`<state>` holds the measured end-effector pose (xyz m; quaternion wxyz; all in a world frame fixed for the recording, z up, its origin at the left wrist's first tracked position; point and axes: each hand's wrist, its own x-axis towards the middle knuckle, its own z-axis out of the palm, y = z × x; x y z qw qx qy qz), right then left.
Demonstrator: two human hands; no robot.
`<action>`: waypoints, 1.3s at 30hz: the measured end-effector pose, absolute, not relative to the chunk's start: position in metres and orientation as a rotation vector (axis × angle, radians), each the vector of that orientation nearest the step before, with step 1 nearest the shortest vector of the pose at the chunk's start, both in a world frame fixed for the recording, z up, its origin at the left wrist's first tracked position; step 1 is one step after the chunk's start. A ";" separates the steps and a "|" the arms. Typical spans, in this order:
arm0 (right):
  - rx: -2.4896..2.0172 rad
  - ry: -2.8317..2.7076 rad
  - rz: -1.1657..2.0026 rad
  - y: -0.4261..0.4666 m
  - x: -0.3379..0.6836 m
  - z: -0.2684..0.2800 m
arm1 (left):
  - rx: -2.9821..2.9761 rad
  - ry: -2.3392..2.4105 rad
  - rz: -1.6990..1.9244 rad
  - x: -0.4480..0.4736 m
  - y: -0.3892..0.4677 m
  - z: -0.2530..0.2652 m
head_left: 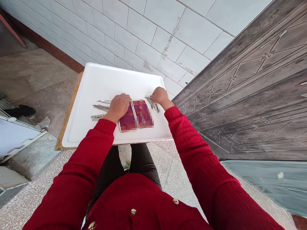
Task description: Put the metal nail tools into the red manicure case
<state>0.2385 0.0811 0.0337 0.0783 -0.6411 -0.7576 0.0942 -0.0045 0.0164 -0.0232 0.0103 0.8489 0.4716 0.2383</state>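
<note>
A manicure case [128, 123] with a purple lining and red loops lies opened on a white tray [112, 75]. My left hand [120, 107] is closed over the case's upper left part, covering it. To the right of the case, my right hand [159, 95] pinches its fingertips together at a cluster of small metal manicure tools [153, 105]; whatever is between the fingers is hidden. Left of the case lie several slim metal tools [100, 107], with nail clippers [96, 117] below them. Part of the case is blurred.
The tray rests on a board with a brown edge [68, 115]. A white tiled wall [134, 28] stands behind it. On the right is a dark patterned door panel [240, 86]. A white-topped object [16, 137] stands at the left.
</note>
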 end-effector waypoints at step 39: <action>-1.540 -2.554 1.580 -0.009 0.233 0.051 | 2.623 1.508 0.743 -0.007 0.018 -0.020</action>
